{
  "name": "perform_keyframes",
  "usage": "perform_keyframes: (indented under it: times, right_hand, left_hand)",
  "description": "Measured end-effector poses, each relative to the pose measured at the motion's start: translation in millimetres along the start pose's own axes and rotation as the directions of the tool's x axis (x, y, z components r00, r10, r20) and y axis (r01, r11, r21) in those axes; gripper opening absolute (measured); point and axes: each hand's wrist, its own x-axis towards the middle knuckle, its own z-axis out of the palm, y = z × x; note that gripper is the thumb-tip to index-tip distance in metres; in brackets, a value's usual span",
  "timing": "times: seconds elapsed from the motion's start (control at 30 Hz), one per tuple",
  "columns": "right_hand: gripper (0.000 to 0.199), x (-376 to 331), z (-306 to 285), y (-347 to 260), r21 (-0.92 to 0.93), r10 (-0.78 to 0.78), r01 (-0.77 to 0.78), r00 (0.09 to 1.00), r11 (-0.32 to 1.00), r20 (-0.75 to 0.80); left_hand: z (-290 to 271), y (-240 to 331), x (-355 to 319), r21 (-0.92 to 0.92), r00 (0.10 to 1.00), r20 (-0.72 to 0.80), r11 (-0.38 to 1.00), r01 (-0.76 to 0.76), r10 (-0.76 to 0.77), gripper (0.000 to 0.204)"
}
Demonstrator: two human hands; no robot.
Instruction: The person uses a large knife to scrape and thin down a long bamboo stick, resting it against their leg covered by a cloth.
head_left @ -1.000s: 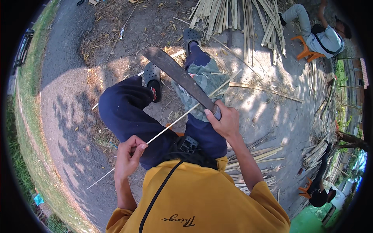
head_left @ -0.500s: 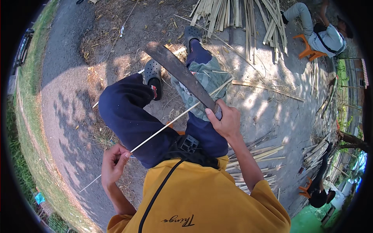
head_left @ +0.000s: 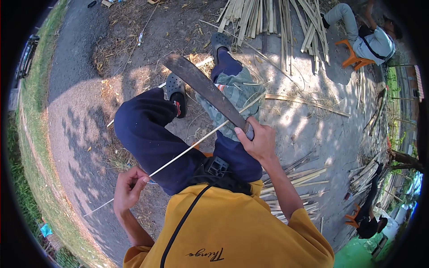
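My right hand (head_left: 259,139) grips the handle of a machete (head_left: 203,87), its broad dark blade slanting up and left across my legs. Pinched between the thumb and fingers of my left hand (head_left: 129,187) is a thin pale bamboo strip (head_left: 187,151). One end of the strip sticks out past that hand to the lower left. From there it runs up and right over my lap, passing by the blade near the handle. The strip's far end lies over a grey-green cloth (head_left: 237,96) draped on my right leg. Whether blade and strip touch, I cannot tell.
Many split bamboo slats (head_left: 254,18) lie fanned out ahead; more slats (head_left: 295,183) lie beside my right arm. A longer slat (head_left: 308,105) rests on the ground to the right. Two people sit farther right, one on an orange stool (head_left: 353,56). Paved road (head_left: 76,111) runs along the left.
The strip has slid a little toward the lower left through the grip, so more of it sticks out past my left hand. The machete has shifted slightly left.
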Motion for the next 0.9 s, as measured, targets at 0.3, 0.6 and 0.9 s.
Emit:
perform_keyframes:
  times: [0.3,0.6,0.9]
  right_hand:
    - [0.044,-2.2,-2.9,13.5,0.136,0.042,-0.04,0.999,0.99,-0.013]
    - [0.041,-22.9,-34.4,8.1,0.191,0.054,-0.04,0.996,0.981,-0.065]
    - [0.044,0.6,-22.0,-10.1,0.041,-0.085,0.087,0.995,0.995,-0.049]
  left_hand:
    - [-5.4,13.5,5.5,0.04,0.997,0.044,0.997,0.061,-0.063,0.014]
    - [31.7,51.6,47.8,-0.002,0.993,0.111,0.999,-0.042,0.042,0.011]
    - [153.9,84.4,141.2,-0.193,0.942,0.147,0.943,-0.272,0.302,0.01]
